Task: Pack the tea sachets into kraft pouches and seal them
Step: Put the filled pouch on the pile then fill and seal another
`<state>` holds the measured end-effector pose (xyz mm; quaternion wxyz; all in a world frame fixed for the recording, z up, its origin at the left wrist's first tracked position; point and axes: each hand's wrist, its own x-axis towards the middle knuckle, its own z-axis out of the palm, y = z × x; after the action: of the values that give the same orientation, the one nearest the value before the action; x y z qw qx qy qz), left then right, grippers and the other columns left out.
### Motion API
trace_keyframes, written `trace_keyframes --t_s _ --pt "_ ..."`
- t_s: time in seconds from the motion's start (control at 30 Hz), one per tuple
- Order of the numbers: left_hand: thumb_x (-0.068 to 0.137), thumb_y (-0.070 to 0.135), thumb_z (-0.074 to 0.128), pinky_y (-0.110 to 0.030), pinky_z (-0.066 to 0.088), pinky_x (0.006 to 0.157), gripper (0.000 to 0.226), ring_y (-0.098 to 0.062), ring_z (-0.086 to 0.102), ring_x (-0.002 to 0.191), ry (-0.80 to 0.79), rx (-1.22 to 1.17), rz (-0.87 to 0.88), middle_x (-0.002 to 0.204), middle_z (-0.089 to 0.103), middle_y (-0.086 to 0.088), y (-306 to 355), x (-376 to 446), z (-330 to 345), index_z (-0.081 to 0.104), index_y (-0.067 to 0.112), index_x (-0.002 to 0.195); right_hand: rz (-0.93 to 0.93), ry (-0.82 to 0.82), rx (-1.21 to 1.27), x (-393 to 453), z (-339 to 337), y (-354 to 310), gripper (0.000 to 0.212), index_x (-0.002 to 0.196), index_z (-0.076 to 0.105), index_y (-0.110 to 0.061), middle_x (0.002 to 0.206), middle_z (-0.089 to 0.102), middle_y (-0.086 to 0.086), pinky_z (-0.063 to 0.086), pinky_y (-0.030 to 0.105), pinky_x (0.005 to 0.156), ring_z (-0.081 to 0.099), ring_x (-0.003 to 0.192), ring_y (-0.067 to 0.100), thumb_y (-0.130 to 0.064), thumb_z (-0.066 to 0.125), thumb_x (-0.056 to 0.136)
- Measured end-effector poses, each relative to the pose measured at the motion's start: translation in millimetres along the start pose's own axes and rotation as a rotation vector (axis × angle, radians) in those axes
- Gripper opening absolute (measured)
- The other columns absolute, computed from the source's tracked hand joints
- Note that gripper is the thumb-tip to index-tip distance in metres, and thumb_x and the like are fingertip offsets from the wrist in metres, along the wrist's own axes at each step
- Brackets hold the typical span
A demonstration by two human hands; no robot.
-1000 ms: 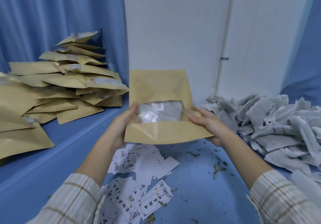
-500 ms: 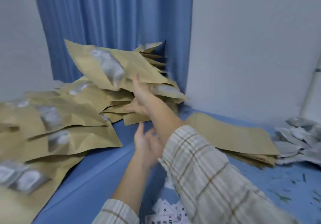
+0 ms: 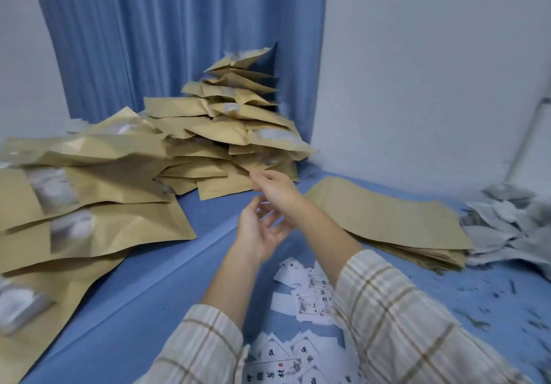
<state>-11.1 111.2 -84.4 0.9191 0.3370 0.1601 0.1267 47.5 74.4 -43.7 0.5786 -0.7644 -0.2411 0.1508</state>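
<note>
From the head view, both hands are seen in the middle, above the blue desk [image 3: 185, 267]. The left hand [image 3: 259, 234] is held palm up with the fingers relaxed and spread, and nothing is held in it. The right hand [image 3: 275, 188] is stretched forward a little higher, its fingers loosely bent, close to the front edge of the heap of filled kraft pouches [image 3: 226, 133]; whether a pouch edge is touched by the fingertips cannot be told because of blur. No pouch is seen clamped in it.

The heap is piled against the blue curtain [image 3: 167, 34] in the corner beside the white wall [image 3: 432, 64], and it slopes down to the left, where more filled pouches [image 3: 98, 204] with clear windows are spread up to the left edge of the picture. Their lower corners reach over a fold in the blue cover.

To the right of the hands a flat stack of empty kraft pouches [image 3: 387, 219] is laid, its near edge well apart from the right sleeve [image 3: 396, 321]. Just beside its right end the pile of grey tea sachets [image 3: 507, 225] is seen, touching the stack. Small printed paper cards [image 3: 310, 297] are scattered between the two forearms and below them. Loose tea crumbs [image 3: 492, 303] are strewn on the desk at the right. A free strip of blue surface is left between the filled heap and the empty stack.
</note>
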Motion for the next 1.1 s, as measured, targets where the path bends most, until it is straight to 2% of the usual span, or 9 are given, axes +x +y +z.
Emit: trace_keyframes --t_s 0.13,0.3,0.43,0.53,0.6,0.77,0.97,1.03,1.1 --pt "0.101 0.025 0.042 -0.048 0.049 0.075 0.021 -0.041 0.062 0.092 0.044 0.048 -0.092 0.102 0.06 -0.022 -31.8 13.6 17.6 0.043 0.005 0.108 -0.06 0.232 -0.307 0.4 -54.9 50.3 0.041 0.127 0.051 -0.015 0.114 0.061 0.004 0.044 0.031 0.093 0.058 0.106 0.022 -0.034 0.051 0.091" --pt "0.099 0.015 0.043 -0.049 0.048 0.082 0.018 -0.04 0.059 0.091 0.072 0.171 -0.196 0.098 0.058 -0.02 -66.7 33.0 29.5 0.041 0.004 0.114 -0.085 0.251 -1.21 1.3 -98.8 115.3 0.044 0.128 0.043 -0.009 0.129 0.047 0.009 0.036 0.037 0.096 0.043 0.119 0.028 -0.033 0.047 0.092" --pt "0.097 0.011 0.048 -0.047 0.049 0.082 0.029 -0.043 0.06 0.093 0.12 0.217 -0.207 0.092 0.055 -0.021 -85.2 44.9 29.9 0.041 -0.001 0.122 -0.015 0.266 -1.273 8.0 -109.6 141.1 0.057 0.137 0.029 -0.009 0.126 0.052 0.009 0.036 0.036 0.094 0.047 0.117 0.028 -0.035 0.049 0.091" --pt "0.095 0.01 0.052 -0.041 0.048 0.081 0.033 -0.04 0.06 0.088 0.138 0.217 -0.187 0.091 0.055 -0.021 -91.7 49.8 28.9 0.042 -0.003 0.123 -0.197 0.47 -1.346 0.4 -116.7 154.0 0.033 0.11 0.059 -0.014 0.094 0.068 0.005 0.047 0.03 0.07 0.063 0.088 0.024 -0.03 0.066 0.083" --pt "0.091 0.012 0.058 -0.039 0.049 0.085 0.03 -0.033 0.059 0.08 0.127 0.22 -0.164 0.092 0.055 -0.019 -93.5 49.3 29.9 0.047 -0.003 0.115 -0.367 0.657 -1.286 -8.8 -115.4 163.1 0.021 0.076 0.07 -0.016 0.063 0.064 0.001 0.047 0.025 0.047 0.062 0.057 0.021 -0.027 0.084 0.064" --pt "0.084 0.029 0.068 -0.029 0.056 0.071 0.017 -0.013 0.068 0.068 -0.128 0.339 -0.085 0.069 0.068 -0.002 -90.8 33.8 42.9 0.066 0.013 0.08 -0.75 0.824 -0.995 -25.8 -105.3 153.5 0.013 0.088 0.074 -0.012 0.07 0.066 0.002 0.052 0.026 0.052 0.063 0.06 0.021 -0.009 0.068 0.076" --pt "0.099 0.009 0.044 -0.029 0.051 0.076 0.017 -0.02 0.061 0.089 0.158 0.35 0.318 0.098 0.065 -0.007 -77.6 8.1 67.4 0.058 0.007 0.107 -0.744 0.411 -0.78 -66.4 -89.6 107.3 0.029 0.112 0.064 0.001 0.113 0.064 0.018 0.05 0.037 0.087 0.061 0.1 0.03 -0.001 0.052 0.086" --pt "0.101 0.012 0.038 -0.027 0.047 0.09 0.032 -0.017 0.059 0.098 0.18 0.556 0.525 0.118 0.062 -0.005 -73.8 -7.2 67.6 0.05 0.012 0.131 -0.583 0.209 -0.605 -80.3 -90.0 89.4 0.044 0.133 0.051 -0.012 0.14 0.048 0.004 0.032 0.021 0.105 0.045 0.125 0.016 -0.003 0.045 0.091" --pt "0.101 0.013 0.035 -0.007 0.042 0.078 0.043 -0.012 0.058 0.094 0.171 0.769 0.734 0.12 0.06 0.0 -68.3 -25.7 67.4 0.039 0.024 0.143 -0.481 0.155 -0.32 -95.3 -87.7 70.0 0.045 0.132 0.052 -0.017 0.137 0.05 -0.005 0.029 0.005 0.1 0.044 0.121 0.001 -0.002 0.044 0.091"
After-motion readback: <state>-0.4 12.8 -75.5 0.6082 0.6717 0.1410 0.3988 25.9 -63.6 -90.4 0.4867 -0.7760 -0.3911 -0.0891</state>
